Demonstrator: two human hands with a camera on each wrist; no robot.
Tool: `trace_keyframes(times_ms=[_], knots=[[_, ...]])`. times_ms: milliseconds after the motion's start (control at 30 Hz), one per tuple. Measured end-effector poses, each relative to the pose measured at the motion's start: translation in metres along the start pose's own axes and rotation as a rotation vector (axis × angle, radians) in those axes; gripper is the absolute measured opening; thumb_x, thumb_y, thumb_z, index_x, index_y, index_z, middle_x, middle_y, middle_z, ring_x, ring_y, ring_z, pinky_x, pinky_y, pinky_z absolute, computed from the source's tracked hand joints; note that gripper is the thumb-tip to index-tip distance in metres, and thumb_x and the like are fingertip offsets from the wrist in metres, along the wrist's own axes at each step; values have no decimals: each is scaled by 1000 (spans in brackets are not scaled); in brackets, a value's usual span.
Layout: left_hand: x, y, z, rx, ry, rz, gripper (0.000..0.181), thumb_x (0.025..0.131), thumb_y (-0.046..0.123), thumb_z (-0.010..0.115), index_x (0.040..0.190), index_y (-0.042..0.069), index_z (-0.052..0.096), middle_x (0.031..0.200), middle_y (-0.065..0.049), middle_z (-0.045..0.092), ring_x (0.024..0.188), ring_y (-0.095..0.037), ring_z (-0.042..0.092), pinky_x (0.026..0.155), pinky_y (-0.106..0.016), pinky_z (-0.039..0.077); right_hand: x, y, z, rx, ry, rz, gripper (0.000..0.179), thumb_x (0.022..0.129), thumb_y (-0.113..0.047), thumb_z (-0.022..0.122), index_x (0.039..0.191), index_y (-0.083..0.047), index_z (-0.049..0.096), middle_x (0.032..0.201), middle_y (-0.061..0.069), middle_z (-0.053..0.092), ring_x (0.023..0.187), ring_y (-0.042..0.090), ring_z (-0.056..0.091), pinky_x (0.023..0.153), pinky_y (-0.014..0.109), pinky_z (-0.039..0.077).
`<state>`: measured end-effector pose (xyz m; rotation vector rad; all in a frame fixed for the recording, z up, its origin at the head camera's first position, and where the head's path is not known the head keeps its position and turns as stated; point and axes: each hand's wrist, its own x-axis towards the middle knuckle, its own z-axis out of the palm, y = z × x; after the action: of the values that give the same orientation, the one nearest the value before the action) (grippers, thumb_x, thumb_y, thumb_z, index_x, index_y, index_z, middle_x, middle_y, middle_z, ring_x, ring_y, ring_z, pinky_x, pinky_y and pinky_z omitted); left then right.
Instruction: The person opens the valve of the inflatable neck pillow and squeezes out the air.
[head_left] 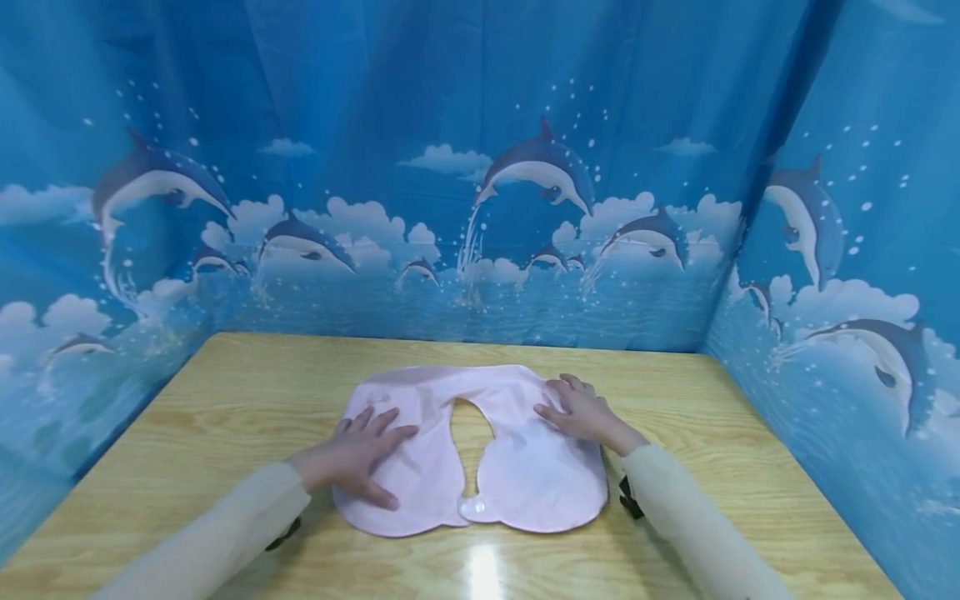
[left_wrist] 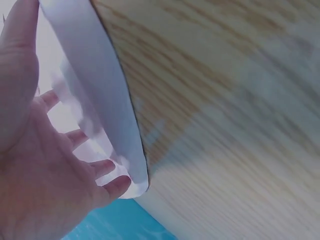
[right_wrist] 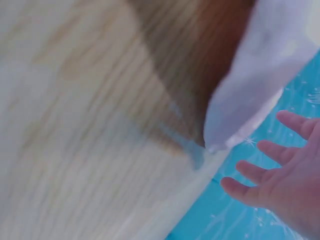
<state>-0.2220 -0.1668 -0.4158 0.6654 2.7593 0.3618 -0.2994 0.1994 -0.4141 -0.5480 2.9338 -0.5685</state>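
A pale pink cloth bib (head_left: 543,487), with a keyhole-shaped neck opening and scalloped lower edge, lies spread on the wooden table. Its two ends meet at a round whitish snap fastener (head_left: 472,507) at the near side. Over the bib's left half, my left hand (head_left: 356,454) has its fingers spread; the left wrist view shows the hand (left_wrist: 45,175) beside the raised cloth edge (left_wrist: 107,90). At the upper right edge of the bib is my right hand (head_left: 587,411), fingers extended and apart. In the right wrist view the hand (right_wrist: 287,172) appears beside the lifted bib edge (right_wrist: 250,100), holding nothing.
Light wood grain covers the tabletop (head_left: 247,400). A blue curtain (head_left: 420,83) printed with dolphins and clouds hangs along the back and both sides of the table. Light from above reflects on the near part of the table.
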Motion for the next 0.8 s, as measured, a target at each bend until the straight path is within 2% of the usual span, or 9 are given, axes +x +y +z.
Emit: trace_keyframes(times_ms=[133,333,633,733,800], knots=[[-3,-5,0,-6,35,14,102,61,63,71,143,18,29,150,-21,16,132,-55,8,99,-71,8,-12,0,-4,47,3,-82,68,87,-51,53,138,-9,38,145,23,28,130,48,25,97,69,21],[-2,-13,-3,-15,46,39,104,61,64,70,143,17,29,150,-23,12,131,-57,5,99,-71,8,-26,-2,1,57,-67,-238,71,83,-50,59,137,-8,39,143,25,30,131,45,27,103,61,22],[4,-20,-8,-44,14,12,102,61,63,71,143,21,29,152,-19,10,134,-53,2,101,-69,4,-32,-5,7,88,-72,-248,67,84,-47,59,134,-5,43,142,26,32,129,46,29,103,61,23],[5,-22,-9,-24,44,20,99,64,63,69,143,19,30,151,-20,12,134,-52,5,101,-69,7,-33,-5,5,80,-73,-236,68,85,-48,58,135,-7,41,143,24,31,130,45,29,103,60,23],[4,-22,-11,9,90,32,97,66,62,68,143,17,30,150,-21,16,134,-51,11,100,-70,12,-33,-5,3,61,-62,-227,69,84,-51,56,137,-8,40,144,23,31,130,44,29,103,60,24]])
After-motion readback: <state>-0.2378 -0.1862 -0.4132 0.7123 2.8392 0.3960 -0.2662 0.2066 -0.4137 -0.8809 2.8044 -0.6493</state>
